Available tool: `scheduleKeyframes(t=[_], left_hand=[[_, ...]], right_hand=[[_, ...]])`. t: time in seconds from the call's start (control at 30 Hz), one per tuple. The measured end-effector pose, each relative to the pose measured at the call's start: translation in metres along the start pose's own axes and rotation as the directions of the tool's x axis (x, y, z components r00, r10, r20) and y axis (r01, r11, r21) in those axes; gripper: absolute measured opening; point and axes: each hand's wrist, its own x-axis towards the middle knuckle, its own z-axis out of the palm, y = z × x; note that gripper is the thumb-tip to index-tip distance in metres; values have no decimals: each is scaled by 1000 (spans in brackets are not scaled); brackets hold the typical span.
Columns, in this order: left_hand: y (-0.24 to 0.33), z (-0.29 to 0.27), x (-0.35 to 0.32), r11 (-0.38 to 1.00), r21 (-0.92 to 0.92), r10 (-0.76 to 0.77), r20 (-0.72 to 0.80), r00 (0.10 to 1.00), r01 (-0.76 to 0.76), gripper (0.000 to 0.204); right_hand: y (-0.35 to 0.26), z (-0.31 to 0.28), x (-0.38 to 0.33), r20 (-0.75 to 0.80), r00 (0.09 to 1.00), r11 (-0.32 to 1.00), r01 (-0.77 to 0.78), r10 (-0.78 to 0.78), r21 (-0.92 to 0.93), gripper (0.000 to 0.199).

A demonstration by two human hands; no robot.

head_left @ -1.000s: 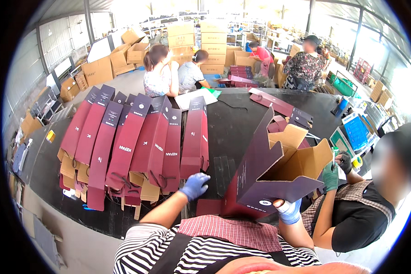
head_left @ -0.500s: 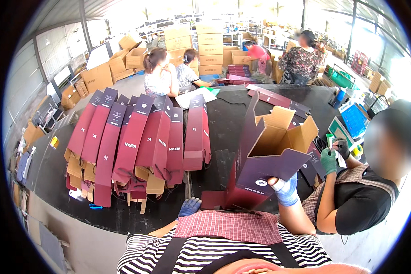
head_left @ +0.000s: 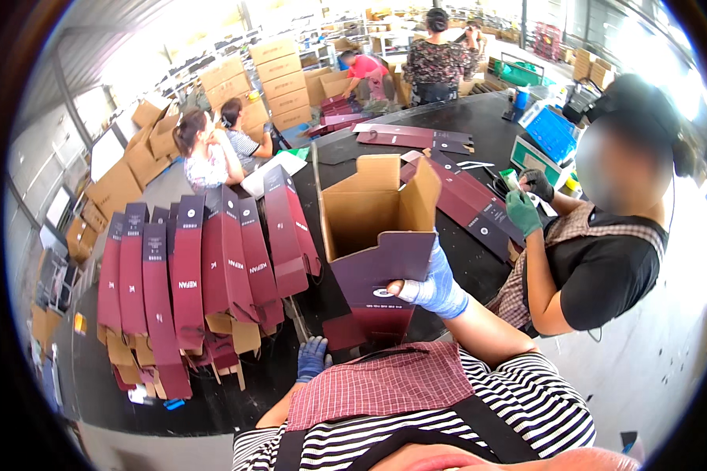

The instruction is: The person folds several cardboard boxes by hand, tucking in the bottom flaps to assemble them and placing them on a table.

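Left of the right grip point(head_left: 438, 287), held by it, stands an open carton point(head_left: 368, 275).

On my feed, a pale panelled wall point(head_left: 35, 133) rises near ten o'clock; white-framed shelving point(head_left: 381, 36) stands at twelve, glaring white light point(head_left: 640, 39) floods two, grey smooth floor point(head_left: 605, 377) spreads at four, and a black round-edged table point(head_left: 487, 119) stretches from seven to one.

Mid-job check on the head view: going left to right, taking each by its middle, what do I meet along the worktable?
Small yellow item → row of maroon-and-purple cartons → blue-gloved left hand → open-topped carton → blue-gloved right hand → co-worker's green-gloved hand.
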Motion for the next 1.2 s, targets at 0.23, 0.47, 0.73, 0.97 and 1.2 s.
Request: scheduleKeyframes(t=[0.23,0.47,0.73,0.97,1.2], left_hand=[[15,-22,-6,999,-19,-27,-30,999,26,60],[15,-27,0,996,-84,-10,9,1000,11,59],[13,-19,0,989,-149,-13,15,1000,15,62],[13,-61,38,888,-443,-134,5,991,122,52],[82,-265,154,791,-532,-74,-574,815,-303,47]], right_hand=[[16,-3,14,-33,999,1000,-22,22,3,115],[29,-13,-4,-177,982,926,-12,-60,-377,85],[32,11,-8,-281,958,908,-74,-50,-412,85],[35,-3,32,-133,990,976,12,-41,-216,86],[78,-58,82,214,974,759,-198,79,621,68]])
